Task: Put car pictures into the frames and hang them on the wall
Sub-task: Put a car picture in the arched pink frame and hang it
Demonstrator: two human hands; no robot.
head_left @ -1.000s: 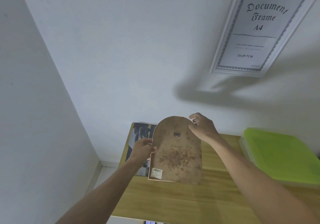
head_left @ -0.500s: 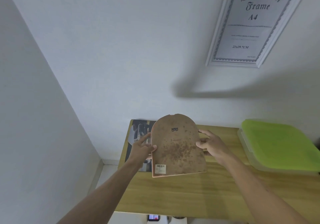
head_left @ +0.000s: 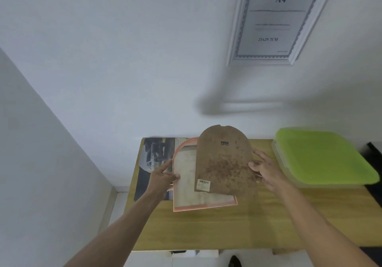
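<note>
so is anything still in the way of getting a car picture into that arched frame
Not fully clear: the brown backing board, held by the right hand, still overlaps the right part of the arched frame. The left hand holds the frame's left edge.

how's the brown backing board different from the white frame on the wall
The brown backing board is arch-topped, stained and plain; the white frame is rectangular with printed text. The board is held by the right hand above the table; the frame hangs on the wall, untouched. Both are flat.
</note>
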